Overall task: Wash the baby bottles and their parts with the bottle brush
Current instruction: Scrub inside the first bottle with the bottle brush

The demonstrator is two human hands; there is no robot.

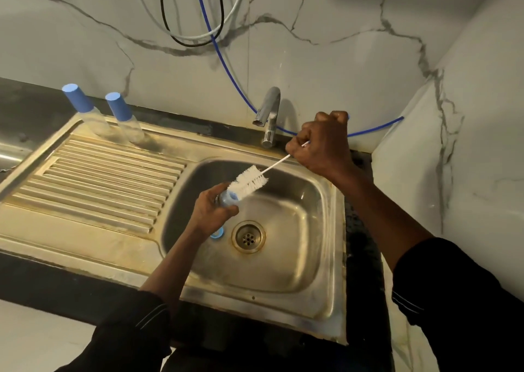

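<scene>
Two hands work over the steel sink (336,229) in the head view. The left hand (211,212) is above and just left of the drain (248,236). Its fingers are wrapped round a small clear and pale-blue bottle piece (228,198). Most of that piece is hidden in the grip, so I cannot tell whether it is a whole bottle.

The white bristle head of the bottle brush (248,183) touches the piece's open end, up and slightly left of the drain. Its thin white stem slants up to the right hand (320,144), well up and right of the drain, where the fingers are clenched round the stem near its end.

A blue ring (217,233) lies on the basin floor just left of the drain, partly under the left wrist. Two capped bottles, clear with blue caps, stand side by side on the ribbed drainboard far up and left of the drain, one (85,110) left of the other (124,119). The tap (268,116) rises behind the drain, and a blue hose (226,68) runs down the wall behind it.
</scene>
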